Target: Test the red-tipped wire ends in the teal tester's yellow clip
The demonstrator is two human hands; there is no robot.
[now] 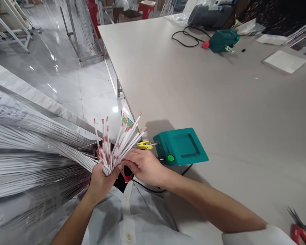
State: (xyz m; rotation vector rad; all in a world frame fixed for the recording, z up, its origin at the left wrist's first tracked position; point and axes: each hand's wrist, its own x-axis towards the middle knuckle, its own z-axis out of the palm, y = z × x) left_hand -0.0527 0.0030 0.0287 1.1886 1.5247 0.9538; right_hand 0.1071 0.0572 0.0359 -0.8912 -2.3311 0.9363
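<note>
A bundle of white wires with reddish tips fans upward in front of my shirt. My left hand is wrapped round the lower part of this bundle. Against its right side, my right hand has its fingers curled and pinched at the wires; what exactly lies between the fingertips is hidden. Just beyond that hand sits a teal device with a green button, at the table edge. A yellow clip hangs at the device's left end. From the bundle, the wires run left into a larger mass of wires.
The grey table stretches ahead and right. Red-handled scissors lie at the lower right. Toward the back are another green device, a black cable and a white flat pad. A metal rack stands on the floor.
</note>
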